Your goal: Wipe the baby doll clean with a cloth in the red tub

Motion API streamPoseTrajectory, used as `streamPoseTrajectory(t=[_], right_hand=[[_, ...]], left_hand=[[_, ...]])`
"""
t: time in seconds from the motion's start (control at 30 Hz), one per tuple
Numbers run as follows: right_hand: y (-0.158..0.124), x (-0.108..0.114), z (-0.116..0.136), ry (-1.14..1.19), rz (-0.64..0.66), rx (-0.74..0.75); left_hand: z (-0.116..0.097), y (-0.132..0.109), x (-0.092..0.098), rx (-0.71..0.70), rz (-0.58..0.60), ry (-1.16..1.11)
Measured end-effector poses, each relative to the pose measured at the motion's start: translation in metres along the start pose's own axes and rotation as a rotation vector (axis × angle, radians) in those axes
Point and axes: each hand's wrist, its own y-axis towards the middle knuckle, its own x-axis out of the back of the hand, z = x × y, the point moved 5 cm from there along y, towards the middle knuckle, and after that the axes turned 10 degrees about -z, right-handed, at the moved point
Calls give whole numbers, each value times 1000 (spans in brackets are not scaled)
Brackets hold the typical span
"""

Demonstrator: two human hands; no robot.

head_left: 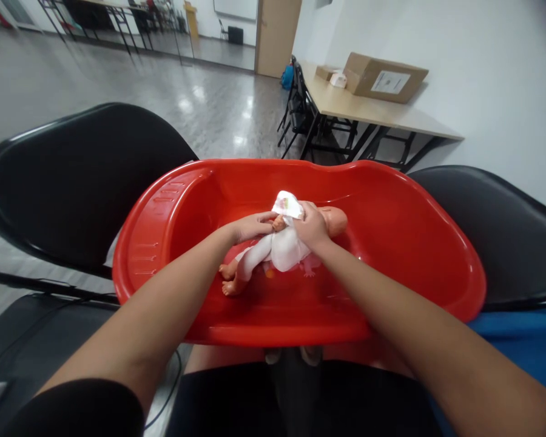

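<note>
A baby doll [334, 220] in white clothes [287, 249] lies in a red baby bathtub [409, 243], its head to the right and its bare feet to the left. My left hand [255, 227] is closed at the doll's small hand, near the cuff. My right hand [310, 226] grips the white garment at the doll's upper body, close to the head. Between my hands, a white flap of cloth [286, 204] with a small coloured print stands up. My right fingers partly hide the doll's chest and shoulder.
Black chairs stand left [86, 182] and right [505, 237] of the tub. Behind, a wooden-topped table [341, 103] by the wall carries a cardboard box [382, 77]. A dark cable [175, 382] runs at lower left. Blue fabric [523, 340] lies at right.
</note>
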Motion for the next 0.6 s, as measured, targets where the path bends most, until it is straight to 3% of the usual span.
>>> streamPoseTrajectory(t=[0.1, 0.17, 0.37, 0.47, 0.6], right_hand=[[-9, -8, 22, 57, 40, 77], [-11, -14, 31, 145, 55, 19], [16, -33, 56, 556, -97, -425], [25, -64, 80, 767, -1, -653], [16, -94, 106, 883, 189, -908]], left_hand=[[5, 1, 5, 41, -47, -85], [6, 2, 6, 68, -69, -116], [7, 1, 8, 114, -118, -78], [13, 2, 10, 124, -137, -15], [21, 3, 19, 115, -208, 63]])
